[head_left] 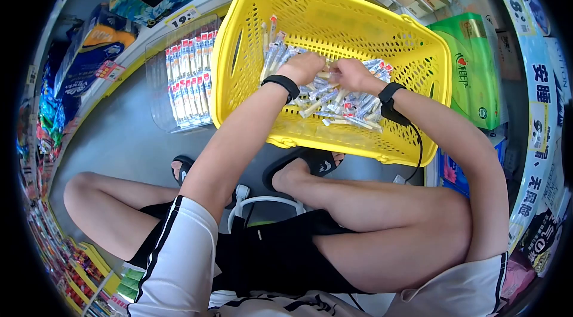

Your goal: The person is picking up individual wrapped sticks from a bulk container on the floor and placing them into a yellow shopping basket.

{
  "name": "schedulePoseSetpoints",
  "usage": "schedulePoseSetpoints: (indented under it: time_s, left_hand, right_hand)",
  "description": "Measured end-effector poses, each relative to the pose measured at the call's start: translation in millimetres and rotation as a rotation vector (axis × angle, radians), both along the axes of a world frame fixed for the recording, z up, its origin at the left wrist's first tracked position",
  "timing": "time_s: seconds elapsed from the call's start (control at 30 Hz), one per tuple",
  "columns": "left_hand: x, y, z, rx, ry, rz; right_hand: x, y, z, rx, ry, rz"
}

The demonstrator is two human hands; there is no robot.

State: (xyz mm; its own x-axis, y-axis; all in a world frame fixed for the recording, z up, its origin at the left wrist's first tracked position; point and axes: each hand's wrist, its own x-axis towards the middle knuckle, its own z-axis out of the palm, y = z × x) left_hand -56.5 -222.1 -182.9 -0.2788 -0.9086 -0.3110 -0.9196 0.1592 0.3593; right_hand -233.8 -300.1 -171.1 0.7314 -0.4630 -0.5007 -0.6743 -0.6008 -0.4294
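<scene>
Your left hand and right hand meet in the basket, both grips pinching sticks off the loose pile, seemingly to align them like the rows in the bin at 9 o'clock.

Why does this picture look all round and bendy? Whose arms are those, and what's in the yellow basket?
There's no machine here. A person wears a camera on their head, so you look down at their own arms and knees, and the lens bends the edges. They crouch on a shop floor between shelves. In front is a yellow basket with a pile of thin packets. The left hand and the right hand are both down in the pile, fingers curled, but what exactly they grip is hidden. Each wrist wears a black band. Beside the basket stands a clear box with more packets in rows.
</scene>
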Motion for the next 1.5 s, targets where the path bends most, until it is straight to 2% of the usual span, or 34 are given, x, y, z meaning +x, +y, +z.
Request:
schedulePoseSetpoints:
  time_s: [0.07, 0.1, 0.17, 0.2, 0.27, 0.3, 0.37, 0.4, 0.47, 0.53, 0.6, 0.73, 0.83, 0.9, 0.97, 1.03, 1.1, 1.17, 1.2, 1.3, 1.4, 1.5]
  left_hand:
    - [-0.9, -6.2, 6.9, 0.248, 0.04, 0.081]
    - [-0.1, -5.0, 2.5, 0.247, 0.04, 0.081]
    - [-0.3, -0.3, -6.1, -0.152, -0.015, 0.07]
    - [-1.9, -1.4, -5.9, -0.153, -0.014, 0.067]
    - [-4.7, -6.6, -5.2, -0.261, 0.025, 0.269]
    - [-4.4, -9.5, -1.2, -0.263, 0.027, 0.268]
    - [-2.7, -12.9, 5.9, -0.118, 0.221, 0.375]
    - [-2.5, -12.3, -1.1, -0.196, 0.345, 0.393]
    - [-2.1, -17.6, -16.4, -0.185, 0.326, 0.401]
    - [-2.4, -17.7, -5.0, -0.171, 0.309, 0.411]
    - [1.2, -17.6, 5.4, 0.06, 0.346, 0.484]
    - [12.5, -17.5, 15.6, 0.14, 0.286, 0.418]
    - [16.3, -15.8, 24.0, 0.207, 0.256, 0.393]
    - [14.3, -14.5, 41.2, 0.372, 0.371, 0.461]
    - [11.4, -15.2, 54.4, 0.363, 0.374, 0.456]
    - [6.3, -15.7, 63.9, 0.492, 0.372, 0.352]
    - [2.4, -13.6, 71.1, 0.515, 0.393, 0.296]
    - [-0.1, -9.6, 78.3, 0.508, 0.491, 0.238]
    - [-0.9, -8.2, 81.9, 0.503, 0.494, 0.24]
    - [1.9, -5.1, 94.2, 0.491, 0.446, 0.209]
    - [12.3, 2.8, 111.6, 0.466, 0.509, 0.217]
    - [23.7, 16.1, 133.1, 0.398, 0.491, 0.239]
  right_hand:
    - [-2.2, -1.2, 3.0, -0.009, -0.054, -0.065]
    - [-2.8, -3.1, 3.9, -0.012, -0.073, -0.152]
    - [-5.5, -4.0, 5.3, -0.016, -0.093, -0.241]
    - [-7.3, -4.5, 7.8, -0.022, -0.101, -0.257]
    - [-9.4, -2.4, 11.2, -0.031, -0.106, -0.276]
    - [-9.7, 0.7, 11.1, -0.07, -0.18, -0.309]
    - [-12.8, 7.8, 10.5, -0.106, -0.249, -0.345]
    - [-11.9, 12.6, 17.4, -0.071, -0.269, -0.344]
    - [-10.4, 22.3, 27.6, -0.028, -0.322, -0.318]
    - [-11.1, 28.1, 22.9, 0.01, -0.381, -0.295]
    - [-13.0, 30.6, 21.7, 0.092, -0.45, -0.242]
    - [-15.3, 25.9, 22.3, 0.129, -0.416, -0.113]
    - [-19.8, 12.9, 19.3, 0.066, -0.345, 0.026]
    - [-16.3, 5.3, 14.0, 0.097, -0.194, -0.095]
    - [-11.3, -0.7, 10.1, 0.153, -0.187, -0.151]
    - [-8.2, -1.4, 10.8, 0.148, -0.183, -0.225]
    - [-6.1, -0.1, 11.3, 0.118, -0.192, -0.248]
    - [-0.1, -2.2, 12.2, 0.38, -0.274, -0.478]
    - [2.1, -0.8, 18.9, 0.421, -0.288, -0.563]
    - [9.0, -4.1, 38.3, 0.336, -0.247, -0.449]
    - [13.3, -0.4, 60.6, 0.39, -0.278, -0.513]
    - [22.0, 4.0, 81.5, 0.396, -0.323, -0.467]
